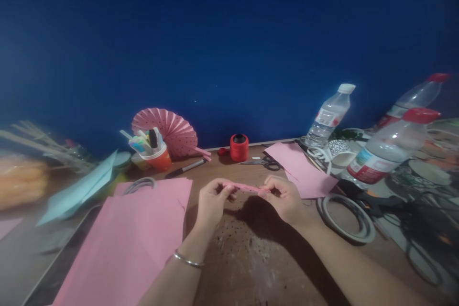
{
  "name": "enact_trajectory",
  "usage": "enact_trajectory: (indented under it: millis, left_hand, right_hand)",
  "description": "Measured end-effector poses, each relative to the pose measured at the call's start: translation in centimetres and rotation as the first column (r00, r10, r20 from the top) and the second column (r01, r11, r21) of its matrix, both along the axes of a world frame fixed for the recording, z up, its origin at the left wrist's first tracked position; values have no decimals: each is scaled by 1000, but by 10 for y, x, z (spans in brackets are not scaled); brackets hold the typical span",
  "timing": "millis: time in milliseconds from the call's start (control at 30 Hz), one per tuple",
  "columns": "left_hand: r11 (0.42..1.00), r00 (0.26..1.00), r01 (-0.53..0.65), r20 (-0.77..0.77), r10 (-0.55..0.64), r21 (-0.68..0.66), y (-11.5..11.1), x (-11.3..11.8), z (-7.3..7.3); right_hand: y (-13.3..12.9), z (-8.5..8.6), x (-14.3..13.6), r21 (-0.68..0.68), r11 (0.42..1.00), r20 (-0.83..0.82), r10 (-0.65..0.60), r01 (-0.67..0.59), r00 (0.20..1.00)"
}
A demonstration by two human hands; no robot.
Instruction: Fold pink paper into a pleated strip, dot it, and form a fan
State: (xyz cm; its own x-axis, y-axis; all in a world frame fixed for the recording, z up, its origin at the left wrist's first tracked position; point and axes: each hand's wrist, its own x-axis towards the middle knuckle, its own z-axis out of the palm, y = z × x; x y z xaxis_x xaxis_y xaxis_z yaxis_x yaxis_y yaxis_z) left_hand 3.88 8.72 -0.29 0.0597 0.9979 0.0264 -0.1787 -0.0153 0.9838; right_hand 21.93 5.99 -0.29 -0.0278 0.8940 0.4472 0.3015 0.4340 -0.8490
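A narrow strip of folded pink paper (245, 187) stretches level between my two hands above the wooden table. My left hand (215, 198) pinches its left end between thumb and fingers; a silver bangle circles that wrist. At the other end, my right hand (281, 198) is closed on the strip, thumb against the fingers. Beyond the hands stand a spool of red thread (239, 148) and a pair of scissors (267, 163) lying flat. A pleated pink paper fan (172, 129) with small dark holes leans against the blue wall.
Pink paper sheets (132, 229) lie at the left, another pink sheet (304, 172) at the right. A red cup of pens (158, 158) and a marker (188, 168) are at the back. Rolls of tape (369, 229), a white-capped bottle (330, 114) and a red-capped bottle (387, 153) crowd the right.
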Motion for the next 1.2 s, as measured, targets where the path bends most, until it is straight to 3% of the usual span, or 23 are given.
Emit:
enact_trajectory:
  millis: [100,200,300,433,633,1000,1200]
  left_hand:
    - [993,976,70,212,-49,-92,-5,8,0]
    - [971,949,189,282,-141,-148,-9,11,2]
    - [977,937,200,306,-167,-80,-8,7,4]
    - [984,930,177,325,-170,11,-3,2,3]
    - [988,951,117,298,-83,-98,-2,4,1]
    - [984,985,155,95,-146,-92,-3,7,0]
    - [988,989,142,37,-140,-57,-2,8,-1]
  right_hand:
    - [-3,-1,-8,-15,999,-63,-44,43,997]
    - [-7,-3,-17,-47,999,-102,5,-9,995]
    - [-9,-4,-22,-111,987,-182,97,-118,979]
    - [-9,-7,-24,-267,923,-426,146,-278,893]
    - [-6,-5,-24,-330,913,-476,58,-240,878]
    - [-1,-10,-26,-357,902,-447,61,-241,892]
    - [2,-11,-25,-388,904,-436,-9,-179,900]
